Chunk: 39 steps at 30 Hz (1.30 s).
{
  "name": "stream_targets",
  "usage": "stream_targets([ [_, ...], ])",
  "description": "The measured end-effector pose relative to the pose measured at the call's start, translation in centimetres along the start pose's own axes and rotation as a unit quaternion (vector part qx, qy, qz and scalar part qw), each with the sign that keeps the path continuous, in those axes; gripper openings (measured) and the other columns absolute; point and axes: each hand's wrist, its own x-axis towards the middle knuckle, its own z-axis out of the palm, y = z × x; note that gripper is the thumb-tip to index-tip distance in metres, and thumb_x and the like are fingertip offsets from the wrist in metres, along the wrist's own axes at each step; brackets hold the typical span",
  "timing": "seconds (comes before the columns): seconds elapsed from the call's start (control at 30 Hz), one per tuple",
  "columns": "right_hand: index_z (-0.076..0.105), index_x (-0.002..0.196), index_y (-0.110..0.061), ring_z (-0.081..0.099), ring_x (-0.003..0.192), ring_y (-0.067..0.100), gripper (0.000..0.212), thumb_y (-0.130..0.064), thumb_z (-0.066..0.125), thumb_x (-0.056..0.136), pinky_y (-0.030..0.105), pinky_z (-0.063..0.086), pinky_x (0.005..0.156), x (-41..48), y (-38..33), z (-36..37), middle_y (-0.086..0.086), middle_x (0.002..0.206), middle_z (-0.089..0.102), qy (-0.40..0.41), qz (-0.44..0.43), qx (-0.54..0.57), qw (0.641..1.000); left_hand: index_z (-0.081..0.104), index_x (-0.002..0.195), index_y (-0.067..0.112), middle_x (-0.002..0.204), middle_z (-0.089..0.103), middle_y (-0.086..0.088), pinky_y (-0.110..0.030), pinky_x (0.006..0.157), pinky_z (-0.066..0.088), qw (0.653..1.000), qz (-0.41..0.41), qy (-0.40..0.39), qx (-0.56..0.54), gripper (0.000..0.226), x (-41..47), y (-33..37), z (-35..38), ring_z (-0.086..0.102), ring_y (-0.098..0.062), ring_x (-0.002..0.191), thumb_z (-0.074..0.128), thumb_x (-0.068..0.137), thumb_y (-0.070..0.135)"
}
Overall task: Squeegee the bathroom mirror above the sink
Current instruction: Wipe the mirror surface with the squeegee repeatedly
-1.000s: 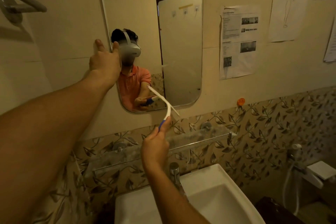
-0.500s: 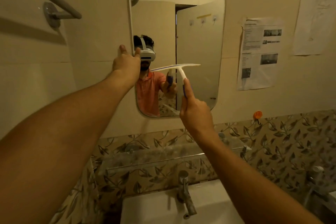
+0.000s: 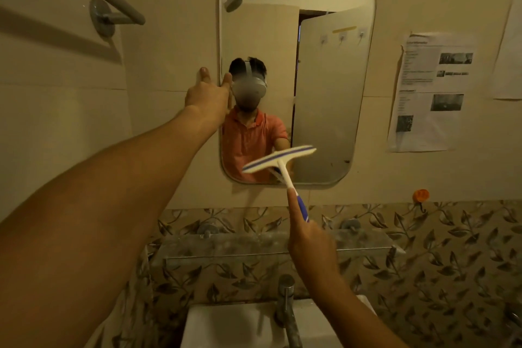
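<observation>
We are gripping the squeegee [image 3: 279, 159] in our right hand [image 3: 310, 240], left hand [image 3: 207, 96] bracing the mirror [image 3: 324, 93] straight-fingered; tilted blade may be leaving streaks.

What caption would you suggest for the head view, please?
Right hand holds squeegee low on the mirror; left hand touches its left edge.

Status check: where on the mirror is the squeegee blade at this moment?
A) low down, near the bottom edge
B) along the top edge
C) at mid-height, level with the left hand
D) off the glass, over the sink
A: the white plastic squeegee, its blue-striped blade tilted, sits low on the rounded rectangular wall mirror, just above the bottom edge.
</observation>
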Motion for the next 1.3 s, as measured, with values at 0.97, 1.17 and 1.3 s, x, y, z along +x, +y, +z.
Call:
stream_targets([
  [0.97,-0.053,0.13,-0.048,0.056,0.062,0.015,0.121,-0.011,0.058,0.099,0.031,0.059,0.063,5.5,6.0,-4.1,0.009,0.088,0.055,-0.098,-0.216,-0.085,0.968,0.023,0.157,0.031,0.147,0.027,-0.023,-0.049,0.092,0.05,0.996,-0.017,-0.062,0.062,0.071,-0.7,0.7,-3.6,0.05,-0.042,0.119,0.053,0.098,0.006],
  [1.17,-0.057,0.123,-0.049,0.058,0.07,0.014,0.121,-0.016,0.058,0.1,0.026,0.056,0.067,2.4,9.9,-4.0,0.011,0.105,0.059,-0.147,-0.161,-0.109,0.97,0.015,0.158,0.035,0.145,0.026,-0.021,-0.049,0.091,0.051,0.996,-0.028,-0.066,0.055,0.078,-0.7,1.0,-3.5,0.05,-0.042,0.117,0.054,0.096,0.004],
  [1.3,-0.059,0.122,-0.047,0.059,0.07,0.014,0.117,-0.019,0.053,0.103,0.026,0.058,0.069,0.8,11.3,-4.1,0.011,0.107,0.061,-0.153,-0.117,-0.116,0.974,0.016,0.157,0.034,0.145,0.023,-0.021,-0.048,0.091,0.052,0.996,-0.029,-0.072,0.043,0.08,-0.6,1.0,-3.3,0.051,-0.041,0.115,0.055,0.095,0.003],
])
